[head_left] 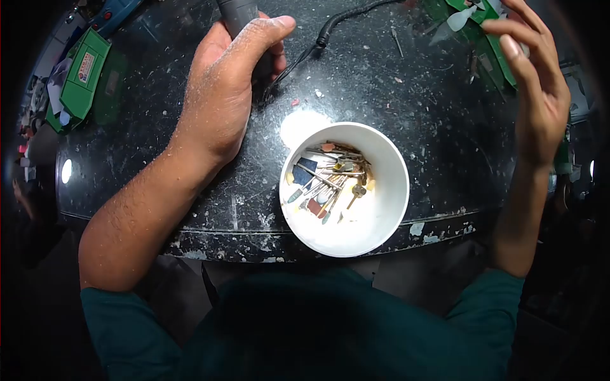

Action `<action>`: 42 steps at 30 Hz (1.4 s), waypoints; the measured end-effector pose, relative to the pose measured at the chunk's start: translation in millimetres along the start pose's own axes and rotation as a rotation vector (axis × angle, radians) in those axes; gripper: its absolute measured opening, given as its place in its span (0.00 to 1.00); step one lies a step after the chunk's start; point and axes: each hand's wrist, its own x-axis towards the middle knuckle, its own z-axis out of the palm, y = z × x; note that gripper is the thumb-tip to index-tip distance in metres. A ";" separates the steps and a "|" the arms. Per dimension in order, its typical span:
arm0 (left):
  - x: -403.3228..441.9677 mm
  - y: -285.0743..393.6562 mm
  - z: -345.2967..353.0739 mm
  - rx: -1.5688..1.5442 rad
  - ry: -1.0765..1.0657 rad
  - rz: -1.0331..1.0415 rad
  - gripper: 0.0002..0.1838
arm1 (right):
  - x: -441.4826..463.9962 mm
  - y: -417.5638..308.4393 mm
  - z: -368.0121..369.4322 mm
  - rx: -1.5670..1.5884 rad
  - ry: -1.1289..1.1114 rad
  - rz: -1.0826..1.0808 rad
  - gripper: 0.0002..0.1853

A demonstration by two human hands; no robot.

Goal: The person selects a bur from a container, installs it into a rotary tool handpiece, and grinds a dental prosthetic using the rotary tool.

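Observation:
My left hand (232, 76) is wrapped around a dark grey corded handpiece (238, 14), whose upper end runs out of view. Pale dust coats the thumb and wrist. At the upper right, my right hand (537, 76) is raised beside a green bin (502, 60), its fingers apart and slightly bent. Something pale shows behind those fingers, too hidden to name. Between my forearms, a round white tub (391, 190) stands near the table's front edge. Inside it lie several thin metal rotary bits (324, 181), some with grey-green or brown tips.
A black cord (346, 16) runs from the handpiece toward the top right. Another green bin (86, 79) stands at the left with papers in it. A thin metal bit (397, 43) and small crumbs lie on the scuffed black table (190, 222). Its front edge is chipped.

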 end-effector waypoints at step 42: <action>-1.6 -3.1 -5.9 0.123 -0.030 -0.001 0.17 | -48.4 -30.6 36.6 -0.381 -0.707 -0.174 0.25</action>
